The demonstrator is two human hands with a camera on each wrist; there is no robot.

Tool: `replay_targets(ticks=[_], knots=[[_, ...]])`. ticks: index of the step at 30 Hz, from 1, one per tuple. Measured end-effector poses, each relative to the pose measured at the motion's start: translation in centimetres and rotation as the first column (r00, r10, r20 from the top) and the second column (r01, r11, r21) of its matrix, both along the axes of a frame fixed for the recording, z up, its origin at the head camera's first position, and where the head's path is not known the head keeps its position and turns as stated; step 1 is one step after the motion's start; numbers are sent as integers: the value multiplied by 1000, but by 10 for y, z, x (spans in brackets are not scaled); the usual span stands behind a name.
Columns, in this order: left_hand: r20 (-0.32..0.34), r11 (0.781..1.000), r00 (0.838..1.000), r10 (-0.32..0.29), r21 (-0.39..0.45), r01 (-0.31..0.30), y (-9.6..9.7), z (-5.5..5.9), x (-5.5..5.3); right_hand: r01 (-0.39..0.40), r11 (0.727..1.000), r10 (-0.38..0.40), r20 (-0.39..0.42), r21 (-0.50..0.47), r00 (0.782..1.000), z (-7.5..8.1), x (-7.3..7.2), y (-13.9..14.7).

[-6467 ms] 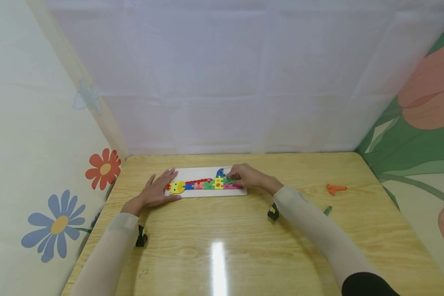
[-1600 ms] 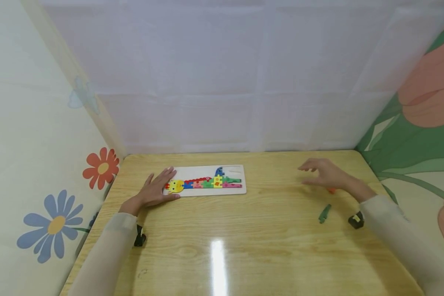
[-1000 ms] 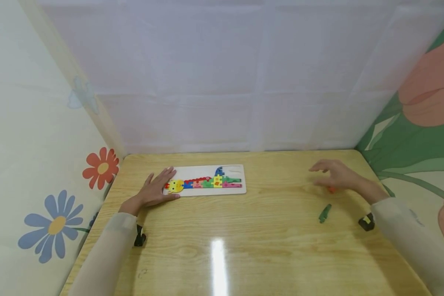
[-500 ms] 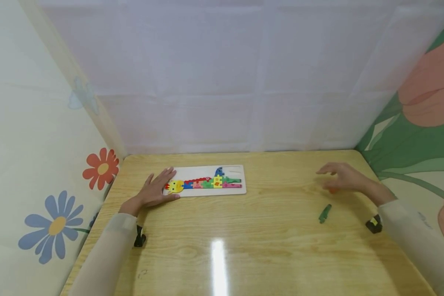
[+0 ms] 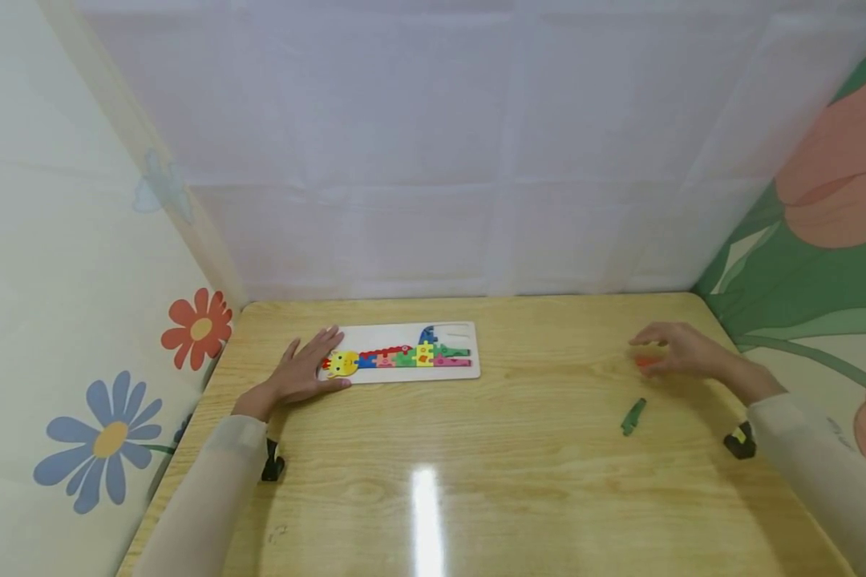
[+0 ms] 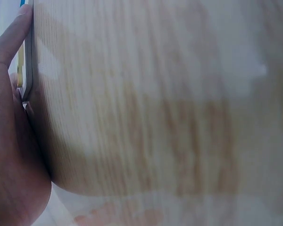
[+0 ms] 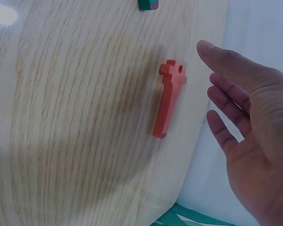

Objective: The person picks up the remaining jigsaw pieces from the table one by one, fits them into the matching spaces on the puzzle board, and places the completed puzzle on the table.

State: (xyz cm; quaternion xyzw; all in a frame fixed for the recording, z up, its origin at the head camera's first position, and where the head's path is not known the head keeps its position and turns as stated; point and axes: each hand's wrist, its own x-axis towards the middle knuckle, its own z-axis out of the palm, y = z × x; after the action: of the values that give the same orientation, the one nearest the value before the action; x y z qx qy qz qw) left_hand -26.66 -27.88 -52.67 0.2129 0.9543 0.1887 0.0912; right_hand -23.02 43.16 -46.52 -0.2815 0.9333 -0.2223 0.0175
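A white puzzle board [image 5: 382, 332] holds a giraffe made of coloured jigsaw pieces, with a bare outlined recess at its upper right. My left hand [image 5: 305, 373] lies flat with spread fingers on the board's left end, beside the yellow giraffe head [image 5: 343, 364]. In the left wrist view its thumb rests along the board's edge. My right hand [image 5: 685, 353] hovers at the right with loosely bent fingers and nothing between them. Just below it on the table lies an orange-red puzzle piece [image 7: 168, 101], partly hidden by the hand in the head view.
A green puzzle piece [image 5: 633, 417] lies on the wooden table [image 5: 534, 481], nearer to me than the orange-red one. White cloth [image 5: 418, 160] hangs behind the table's back edge. Flower-printed walls stand at left and right.
Earlier my right hand was at the board's right end with a green leg piece, which now sits in the board. It has since moved right, over the orange-red piece. My left hand has stayed put.
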Motion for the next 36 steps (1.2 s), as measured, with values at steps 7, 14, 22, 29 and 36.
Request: replay_targets(ticks=[7, 14, 22, 29, 36], knots=[[0, 1000, 1000, -1, 2, 1, 0, 1, 0, 5, 1000, -5, 18, 5, 1000, -3, 0, 7], [-1, 1000, 1000, -5, 1, 5, 0, 1, 0, 16, 1000, -17, 22, 22, 1000, -6, 3, 13], [-1, 1000, 1000, -5, -2, 5, 0, 4, 1, 32, 999, -32, 34, 3, 999, -12, 3, 21], [2, 1000, 1000, -1, -6, 1, 0, 3, 1, 45, 998, -43, 60, -38, 997, -20, 2, 24], [0, 1000, 1000, 4, -10, -4, 0, 0, 0, 58, 997, -55, 74, -43, 996, -22, 2, 22]])
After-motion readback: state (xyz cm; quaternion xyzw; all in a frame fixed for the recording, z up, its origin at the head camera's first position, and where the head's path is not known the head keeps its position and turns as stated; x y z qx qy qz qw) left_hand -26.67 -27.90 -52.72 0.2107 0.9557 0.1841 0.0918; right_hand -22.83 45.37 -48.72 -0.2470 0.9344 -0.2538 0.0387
